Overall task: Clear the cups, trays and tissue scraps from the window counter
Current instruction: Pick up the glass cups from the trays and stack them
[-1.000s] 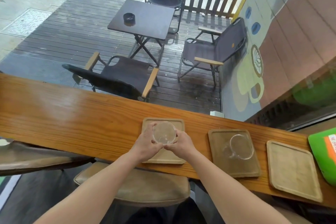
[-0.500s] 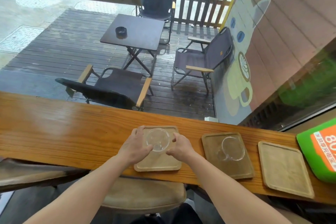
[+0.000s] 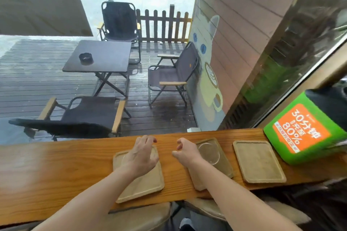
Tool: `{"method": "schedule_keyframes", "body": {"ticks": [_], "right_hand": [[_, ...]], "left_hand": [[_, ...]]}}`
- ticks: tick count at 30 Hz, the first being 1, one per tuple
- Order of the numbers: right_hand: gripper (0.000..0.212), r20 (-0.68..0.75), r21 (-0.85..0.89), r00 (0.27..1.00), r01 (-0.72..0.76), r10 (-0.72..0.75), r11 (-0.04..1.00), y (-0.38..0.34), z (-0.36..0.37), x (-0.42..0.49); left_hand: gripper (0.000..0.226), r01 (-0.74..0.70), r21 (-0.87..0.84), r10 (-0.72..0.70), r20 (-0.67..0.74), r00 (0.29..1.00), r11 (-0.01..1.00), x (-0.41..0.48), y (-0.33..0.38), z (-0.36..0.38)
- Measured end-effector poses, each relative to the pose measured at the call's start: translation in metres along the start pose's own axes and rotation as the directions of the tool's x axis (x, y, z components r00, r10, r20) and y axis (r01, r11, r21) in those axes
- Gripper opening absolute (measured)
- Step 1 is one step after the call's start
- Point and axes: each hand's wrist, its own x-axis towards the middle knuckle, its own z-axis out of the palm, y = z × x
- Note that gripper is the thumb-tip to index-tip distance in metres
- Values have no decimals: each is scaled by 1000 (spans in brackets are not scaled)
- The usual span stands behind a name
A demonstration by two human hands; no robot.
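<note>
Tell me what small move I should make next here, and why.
Probably move the right hand a little right and grip the glass cup on the middle tray. That hand is loosely curled and empty just beside the cup, which has not yet been cleared.

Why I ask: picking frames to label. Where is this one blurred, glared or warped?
Head view: left hand and right hand blurred; glass cup on the middle tray faint but visible; window reflections upper left and right; lens bends the counter.
</note>
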Motion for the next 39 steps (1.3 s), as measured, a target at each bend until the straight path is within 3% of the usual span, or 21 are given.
{"method": "schedule_keyframes", "body": {"ticks": [5, 10, 20, 24, 32, 39], "right_hand": [[40, 23, 60, 994, -107, 106, 992, 48, -17, -23], [48, 85, 87, 962, -265, 258, 960, 102, -22, -45], [49, 2, 195, 922, -379, 386, 905, 167, -36, -40], [65, 0, 161, 935, -351, 355, 923, 185, -38, -25], [67, 97, 111, 954, -294, 284, 949, 208, -49, 16], [86, 150, 134, 980, -149, 128, 980, 209, -64, 38]], "left_hand": [[42, -136, -38, 139, 83, 987, 990, 17, 49, 39], [44, -188, -61, 196, 188, 962, 980, 17, 77, 75], [35, 21, -124, 29, 390, 920, 992, 4, 82, 127], [32, 160, -154, -83, 414, 906, 975, 6, 87, 143], [44, 383, -192, -291, 381, 878, 904, 19, 103, 167], [69, 441, -275, -353, 316, 881, 854, 32, 116, 172]]}}
